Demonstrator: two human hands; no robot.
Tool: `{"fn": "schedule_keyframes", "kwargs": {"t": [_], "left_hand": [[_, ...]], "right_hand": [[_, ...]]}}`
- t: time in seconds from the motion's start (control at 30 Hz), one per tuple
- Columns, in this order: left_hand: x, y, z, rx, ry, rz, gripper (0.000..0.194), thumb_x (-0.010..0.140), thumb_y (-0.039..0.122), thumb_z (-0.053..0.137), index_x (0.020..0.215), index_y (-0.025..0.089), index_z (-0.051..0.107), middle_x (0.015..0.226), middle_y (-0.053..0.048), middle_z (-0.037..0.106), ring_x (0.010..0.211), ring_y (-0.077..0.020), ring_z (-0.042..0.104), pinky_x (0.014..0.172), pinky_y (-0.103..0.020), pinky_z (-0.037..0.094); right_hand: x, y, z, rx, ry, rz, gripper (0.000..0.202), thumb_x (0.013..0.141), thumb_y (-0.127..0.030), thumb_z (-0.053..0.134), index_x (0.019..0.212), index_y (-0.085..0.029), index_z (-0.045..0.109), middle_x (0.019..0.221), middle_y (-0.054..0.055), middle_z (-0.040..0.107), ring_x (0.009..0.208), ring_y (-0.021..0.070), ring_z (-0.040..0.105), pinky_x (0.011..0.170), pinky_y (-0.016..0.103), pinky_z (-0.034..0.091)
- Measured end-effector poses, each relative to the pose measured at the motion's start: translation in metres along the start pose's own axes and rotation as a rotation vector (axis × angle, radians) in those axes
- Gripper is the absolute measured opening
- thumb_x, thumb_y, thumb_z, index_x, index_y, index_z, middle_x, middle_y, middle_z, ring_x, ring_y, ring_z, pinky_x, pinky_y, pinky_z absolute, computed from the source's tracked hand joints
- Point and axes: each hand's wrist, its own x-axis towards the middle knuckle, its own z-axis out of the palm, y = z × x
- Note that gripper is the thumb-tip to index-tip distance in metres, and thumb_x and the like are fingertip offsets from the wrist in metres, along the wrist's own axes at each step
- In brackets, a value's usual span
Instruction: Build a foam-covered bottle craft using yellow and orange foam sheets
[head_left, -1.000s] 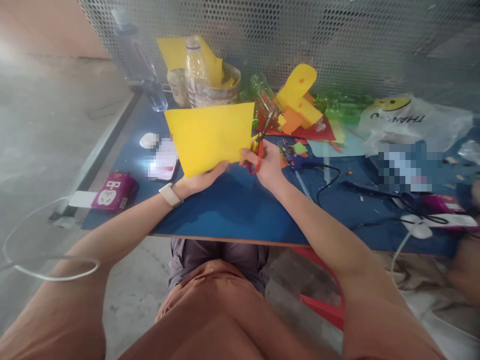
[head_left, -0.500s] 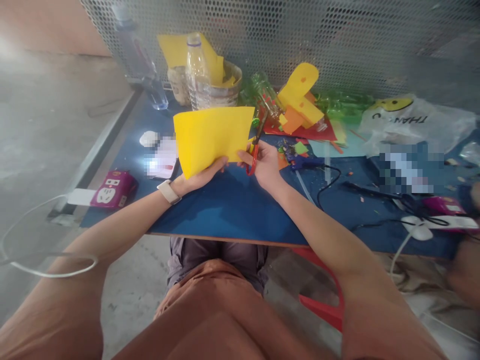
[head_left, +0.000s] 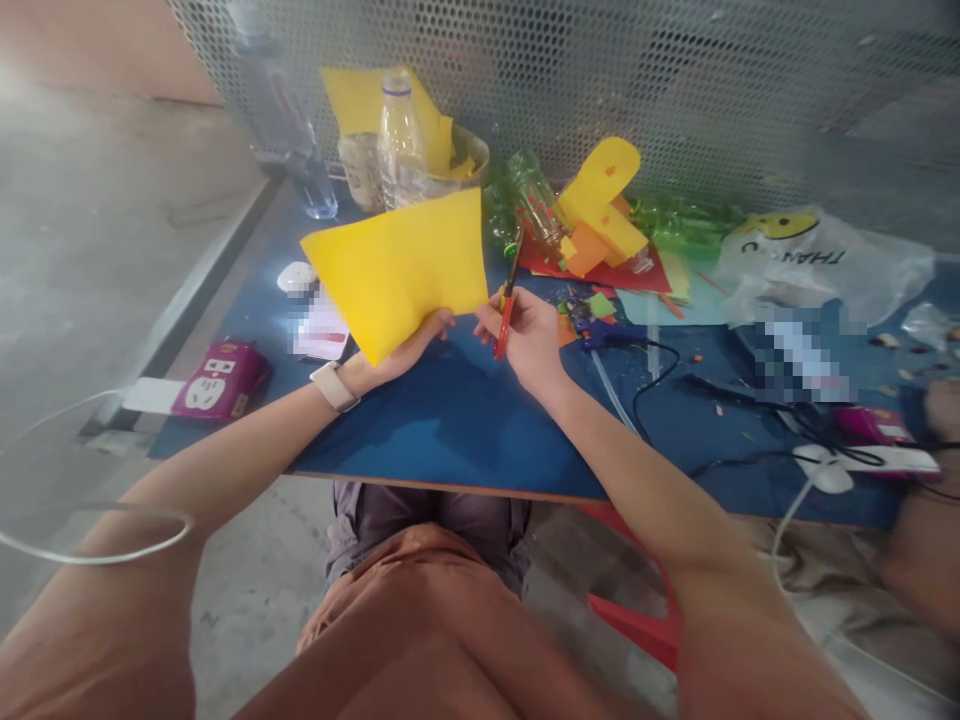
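My left hand (head_left: 411,350) grips the lower edge of a yellow sheet (head_left: 409,265), which hangs tilted above the blue table and covers part of the fingers. Red-handled scissors (head_left: 505,322) are in my right hand (head_left: 531,335), closed round the handles, with the dark blades pointing away from me. The scissors stand just right of the sheet's right edge; no contact between blades and sheet can be made out.
Behind the sheet stand a clear bottle (head_left: 401,140) and a tub with yellow scraps. Green bottles, yellow cut pieces (head_left: 600,195), a blue glue gun (head_left: 604,332) and a plastic bag (head_left: 832,265) lie to the right. A purple power socket (head_left: 219,380) is at left.
The yellow sheet has turned and shifted left, its left corner now reaching further out. The scissors, which overlapped the sheet's right edge, are now beside it.
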Motion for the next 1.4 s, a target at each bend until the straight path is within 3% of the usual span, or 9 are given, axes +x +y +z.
{"fn": "schedule_keyframes", "kwargs": {"t": [0.1,0.2,0.4,0.63,0.97,1.17,1.4], "left_hand": [[0.001,0.008,-0.007,0.008,0.108,0.016,0.057,0.113,0.073,0.055,0.087,0.025,0.071,0.1,-0.007,0.082,0.103,-0.0242,0.078,0.112,-0.041,0.064],[0.0,0.018,-0.012,0.006,0.177,0.017,0.053,0.115,0.066,0.054,0.089,0.024,0.072,0.101,-0.005,0.082,0.107,-0.0234,0.078,0.12,-0.041,0.061],[-0.001,0.029,-0.017,0.062,0.184,-0.049,0.049,0.115,0.063,0.053,0.088,0.027,0.071,0.106,-0.002,0.085,0.118,-0.0276,0.078,0.132,-0.047,0.054],[-0.005,0.026,-0.016,0.046,0.136,-0.035,0.055,0.115,0.07,0.051,0.088,0.027,0.072,0.114,-0.004,0.085,0.12,-0.0249,0.079,0.129,-0.041,0.057],[-0.01,0.027,-0.018,-0.006,-0.043,0.012,0.053,0.109,0.074,0.057,0.092,0.027,0.075,0.125,-0.008,0.086,0.124,-0.0307,0.079,0.125,-0.048,0.062],[-0.014,0.025,-0.014,0.027,-0.03,-0.013,0.055,0.112,0.074,0.053,0.094,0.026,0.075,0.121,-0.008,0.085,0.124,-0.0298,0.078,0.125,-0.046,0.061],[-0.012,0.035,-0.013,0.04,-0.061,0.008,0.043,0.114,0.056,0.051,0.09,0.027,0.073,0.122,-0.006,0.085,0.125,-0.0281,0.078,0.128,-0.046,0.06]], "right_hand": [[-0.008,-0.007,-0.003,-0.066,-0.073,0.034,0.061,0.079,-0.075,0.103,0.083,-0.024,0.069,0.063,-0.003,0.071,0.051,0.011,0.062,0.049,0.025,0.051],[-0.013,-0.009,-0.013,-0.135,-0.116,0.074,0.066,0.078,-0.079,0.102,0.078,-0.025,0.063,0.057,-0.005,0.065,0.045,0.011,0.056,0.044,0.026,0.044],[-0.015,-0.008,-0.031,-0.145,-0.191,0.156,0.067,0.081,-0.08,0.099,0.075,-0.025,0.061,0.054,-0.006,0.055,0.044,0.0107,0.052,0.042,0.025,0.038],[-0.025,-0.008,-0.018,-0.2,-0.295,0.242,0.067,0.082,-0.079,0.099,0.075,-0.024,0.06,0.052,-0.006,0.055,0.044,0.0115,0.055,0.043,0.024,0.04],[-0.034,-0.008,-0.01,-0.159,-0.311,0.317,0.068,0.081,-0.084,0.096,0.082,-0.024,0.063,0.048,-0.005,0.059,0.038,0.0126,0.056,0.039,0.022,0.042],[-0.04,-0.009,-0.003,-0.143,-0.32,0.287,0.067,0.083,-0.08,0.097,0.078,-0.024,0.061,0.051,-0.005,0.058,0.041,0.0121,0.058,0.041,0.022,0.043],[-0.041,-0.01,-0.001,-0.079,-0.338,0.334,0.068,0.081,-0.083,0.097,0.084,-0.024,0.064,0.052,-0.006,0.059,0.041,0.0122,0.057,0.041,0.023,0.046]]}}
